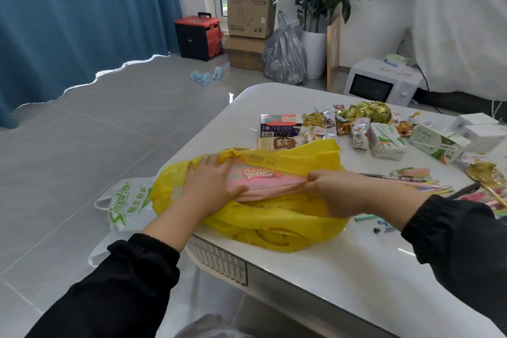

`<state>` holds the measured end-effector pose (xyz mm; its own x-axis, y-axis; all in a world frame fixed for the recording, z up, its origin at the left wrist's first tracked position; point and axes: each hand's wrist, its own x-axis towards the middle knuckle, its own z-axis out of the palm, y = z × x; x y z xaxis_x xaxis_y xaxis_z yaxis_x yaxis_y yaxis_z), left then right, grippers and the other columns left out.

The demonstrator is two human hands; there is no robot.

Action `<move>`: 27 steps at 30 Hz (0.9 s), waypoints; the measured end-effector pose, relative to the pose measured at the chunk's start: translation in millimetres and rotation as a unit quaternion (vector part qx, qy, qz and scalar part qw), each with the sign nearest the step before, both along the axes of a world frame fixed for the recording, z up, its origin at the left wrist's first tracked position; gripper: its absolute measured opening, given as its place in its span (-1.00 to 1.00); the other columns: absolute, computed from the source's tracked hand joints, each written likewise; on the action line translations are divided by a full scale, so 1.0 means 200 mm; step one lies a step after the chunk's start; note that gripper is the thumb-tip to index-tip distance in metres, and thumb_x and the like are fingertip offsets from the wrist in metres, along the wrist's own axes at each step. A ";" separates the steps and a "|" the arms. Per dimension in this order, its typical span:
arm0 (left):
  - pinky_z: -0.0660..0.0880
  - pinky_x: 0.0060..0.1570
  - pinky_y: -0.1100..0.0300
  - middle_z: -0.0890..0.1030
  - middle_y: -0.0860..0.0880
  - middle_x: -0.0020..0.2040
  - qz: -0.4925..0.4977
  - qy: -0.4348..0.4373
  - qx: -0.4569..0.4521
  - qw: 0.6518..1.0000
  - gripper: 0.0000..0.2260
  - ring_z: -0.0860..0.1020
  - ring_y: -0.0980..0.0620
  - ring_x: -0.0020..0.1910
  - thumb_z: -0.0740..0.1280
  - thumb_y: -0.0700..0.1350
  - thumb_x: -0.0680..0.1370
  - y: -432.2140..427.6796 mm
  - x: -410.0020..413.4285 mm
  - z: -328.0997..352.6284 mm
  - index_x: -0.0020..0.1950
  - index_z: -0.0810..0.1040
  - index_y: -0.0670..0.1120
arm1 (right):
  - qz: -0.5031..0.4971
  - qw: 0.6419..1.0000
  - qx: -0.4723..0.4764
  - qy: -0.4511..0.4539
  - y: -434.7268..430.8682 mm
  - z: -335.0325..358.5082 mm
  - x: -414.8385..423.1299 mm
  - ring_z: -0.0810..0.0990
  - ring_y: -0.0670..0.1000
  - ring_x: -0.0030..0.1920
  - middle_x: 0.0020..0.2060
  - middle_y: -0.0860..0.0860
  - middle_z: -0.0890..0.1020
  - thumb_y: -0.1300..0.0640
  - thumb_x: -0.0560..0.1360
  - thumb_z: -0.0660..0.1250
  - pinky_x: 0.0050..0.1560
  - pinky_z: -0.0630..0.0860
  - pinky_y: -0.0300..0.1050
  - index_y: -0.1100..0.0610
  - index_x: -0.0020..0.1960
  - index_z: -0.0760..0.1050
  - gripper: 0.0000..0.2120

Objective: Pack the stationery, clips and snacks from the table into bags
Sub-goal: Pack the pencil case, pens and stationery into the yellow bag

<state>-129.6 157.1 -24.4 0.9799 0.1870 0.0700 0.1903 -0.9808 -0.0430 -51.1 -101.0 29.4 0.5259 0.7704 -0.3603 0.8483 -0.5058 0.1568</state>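
Nearest, two black-sleeved arms reach over the white bench (343, 269). The left hand (211, 181) lies flat and released on a pink pencil case (263, 177); the right hand (337, 189) has its grip pinched on the case's other end. The case sits in the mouth of a yellow bag (274, 228), so this looks like the stationery step. Next likely needs pushing it fully inside. Beyond lie pens (411, 182), cut off at right, and snack packets (356, 123). The bag's contents are hidden.
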 end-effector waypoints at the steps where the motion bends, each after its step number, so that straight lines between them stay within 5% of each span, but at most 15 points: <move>1: 0.14 0.40 -0.17 0.16 -0.06 0.51 -0.025 -0.010 0.003 1.000 -0.23 0.12 -0.09 0.49 0.09 0.46 0.40 0.00 -0.01 0.00 0.51 0.14 0.11 | 0.028 0.996 0.066 -0.044 0.00 0.00 0.01 0.45 0.07 0.05 0.09 0.04 0.46 0.01 0.43 0.37 -0.02 0.48 -0.06 0.06 0.27 0.46 -0.57; 4: -0.05 0.43 -0.24 -0.09 0.01 0.57 -0.106 0.042 -0.009 0.993 -0.08 -0.13 -0.04 0.54 0.17 0.51 0.30 -0.01 -0.05 0.00 0.54 0.00 0.14 | 0.069 0.973 0.167 -0.142 0.00 -0.02 0.04 0.49 0.16 0.13 0.13 0.08 0.51 -0.18 0.22 0.52 0.09 0.42 0.04 0.06 0.27 0.50 -0.31; 6: -0.12 0.43 -0.23 -0.15 0.00 0.57 -0.135 0.087 -0.001 0.987 0.02 -0.21 -0.05 0.53 0.08 0.56 0.19 0.00 -0.08 -0.02 0.55 -0.03 0.13 | 0.001 0.989 0.127 -0.080 0.00 -0.05 0.06 0.28 0.14 0.41 0.42 0.07 0.32 -0.28 0.27 0.45 0.39 0.18 0.09 0.04 0.48 0.25 -0.11; 9: -0.02 0.46 -0.22 0.05 0.00 0.56 -0.184 0.028 -0.088 0.979 -0.09 -0.08 -0.05 0.54 0.10 0.50 0.23 0.02 -0.10 -0.05 0.50 0.23 0.08 | -0.089 0.993 0.080 0.007 -0.01 -0.10 0.11 -0.02 0.04 0.54 0.55 0.00 -0.01 -0.29 0.33 0.41 0.49 -0.07 0.12 -0.01 0.56 -0.03 -0.01; 11: 0.12 0.41 -0.22 0.22 0.02 0.51 -0.221 -0.047 -0.163 0.960 -0.35 0.06 0.00 0.52 0.13 0.41 0.35 0.03 -0.11 -0.04 0.28 0.50 0.05 | -0.114 0.989 0.088 0.033 0.00 -0.11 0.13 -0.10 0.04 0.54 0.56 -0.02 -0.10 -0.28 0.36 0.40 0.48 -0.08 0.19 -0.03 0.56 -0.10 -0.01; 14: -0.04 0.45 -0.17 0.16 0.05 0.53 -0.237 -0.005 -0.164 0.958 -0.42 -0.08 0.07 0.53 -0.02 0.37 0.42 0.01 -0.14 -0.01 0.06 0.63 0.07 | -0.133 0.988 0.065 0.052 0.03 -0.13 0.13 -0.17 0.08 0.54 0.55 0.00 -0.20 -0.26 0.42 0.35 0.46 -0.08 0.30 -0.08 0.56 -0.18 -0.06; 17: -0.24 0.46 -0.08 0.03 0.08 0.56 -0.231 0.069 -0.121 0.963 -0.48 -0.21 0.07 0.53 0.04 0.37 0.46 -0.01 -0.17 0.01 0.07 0.61 0.09 | -0.140 0.988 0.047 0.054 0.06 -0.15 0.11 -0.24 0.11 0.53 0.53 0.04 -0.29 -0.18 0.51 0.28 0.43 -0.12 0.36 -0.14 0.54 -0.24 -0.16; 19: -0.25 0.47 -0.08 0.03 0.07 0.56 -0.227 0.076 -0.123 0.963 -0.66 -0.22 0.07 0.53 0.21 0.24 0.53 -0.03 -0.17 0.02 0.13 0.59 0.08 | -0.150 0.986 0.040 0.058 0.07 -0.15 0.10 -0.26 0.12 0.53 0.52 0.05 -0.31 -0.15 0.53 0.24 0.42 -0.13 0.38 -0.15 0.53 -0.25 -0.20; 22: -0.17 0.46 -0.15 0.05 0.06 0.56 -0.218 0.088 -0.103 0.966 -0.57 -0.19 0.02 0.53 0.10 0.26 0.54 -0.04 -0.17 0.03 0.26 0.54 0.09 | -0.163 0.983 0.053 0.065 0.09 -0.15 0.08 -0.25 0.14 0.53 0.52 0.07 -0.29 -0.16 0.54 0.23 0.42 -0.13 0.38 -0.13 0.54 -0.21 -0.22; 27: -0.13 0.47 -0.12 0.11 0.06 0.54 -0.231 0.086 -0.125 0.961 -0.78 -0.16 0.05 0.53 0.26 0.10 0.57 -0.08 -0.19 0.05 0.02 0.63 0.03 | -0.196 0.967 0.123 0.103 0.12 -0.13 0.02 -0.25 0.09 0.53 0.53 0.03 -0.26 -0.07 0.57 0.20 0.44 -0.13 0.35 -0.14 0.54 -0.11 -0.33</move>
